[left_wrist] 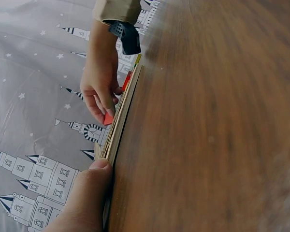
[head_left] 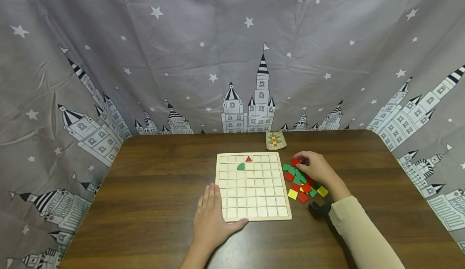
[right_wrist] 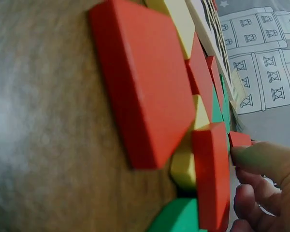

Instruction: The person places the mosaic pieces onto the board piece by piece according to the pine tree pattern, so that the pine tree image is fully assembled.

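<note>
A pale wooden grid board (head_left: 254, 180) lies on the table, with a red triangle tile (head_left: 248, 159) in its top row and a green quarter-circle tile (head_left: 241, 166) one row below. My left hand (head_left: 212, 220) rests at the board's lower left corner, fingers straight along the left side and thumb along the near edge. To the right of the board, my right hand (head_left: 317, 167) pinches a red tile (head_left: 296, 162) between thumb and fingers. It is at the far end of a loose pile of red, green and yellow tiles, partly covering it.
A small pattern card (head_left: 275, 140) with coloured shapes lies behind the board at the table's back edge. Near my right wrist, a yellow tile (head_left: 322, 191) is at the pile's right side. A grey castle-print curtain (head_left: 203, 59) hangs behind the wooden table (head_left: 152, 204).
</note>
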`<state>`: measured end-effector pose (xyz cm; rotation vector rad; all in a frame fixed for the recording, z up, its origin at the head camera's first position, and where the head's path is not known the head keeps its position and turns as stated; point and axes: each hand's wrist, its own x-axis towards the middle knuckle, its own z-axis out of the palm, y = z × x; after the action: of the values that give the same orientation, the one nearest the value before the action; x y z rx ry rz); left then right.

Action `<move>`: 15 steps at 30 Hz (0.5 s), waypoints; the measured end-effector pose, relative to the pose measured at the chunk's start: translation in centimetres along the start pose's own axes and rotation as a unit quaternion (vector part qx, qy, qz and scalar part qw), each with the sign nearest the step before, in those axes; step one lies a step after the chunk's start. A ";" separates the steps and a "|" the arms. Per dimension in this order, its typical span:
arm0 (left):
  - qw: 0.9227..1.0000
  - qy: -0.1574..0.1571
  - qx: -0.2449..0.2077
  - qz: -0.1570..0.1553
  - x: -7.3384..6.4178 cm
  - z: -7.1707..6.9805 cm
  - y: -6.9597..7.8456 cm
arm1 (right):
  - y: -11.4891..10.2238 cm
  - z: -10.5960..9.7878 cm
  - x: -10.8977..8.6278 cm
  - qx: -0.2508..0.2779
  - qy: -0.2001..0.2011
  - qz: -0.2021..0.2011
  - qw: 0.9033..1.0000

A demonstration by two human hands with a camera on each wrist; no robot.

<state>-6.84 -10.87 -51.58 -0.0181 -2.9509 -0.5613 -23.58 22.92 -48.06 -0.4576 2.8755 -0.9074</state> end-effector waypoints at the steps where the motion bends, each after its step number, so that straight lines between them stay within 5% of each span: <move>1: 1.000 0.000 0.000 0.001 0.0 0.0 0.0 | 0.0 0.0 0.0 0.001 0.004 0.000 1.000; 15: 1.000 0.003 0.007 0.006 0.0 0.1 -0.1 | -0.3 0.3 0.1 -0.055 0.017 -0.028 0.998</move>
<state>-6.81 -10.96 -51.72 -0.0328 -2.9467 -0.5390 -23.56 22.48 -48.14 -0.5418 2.9676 -0.7754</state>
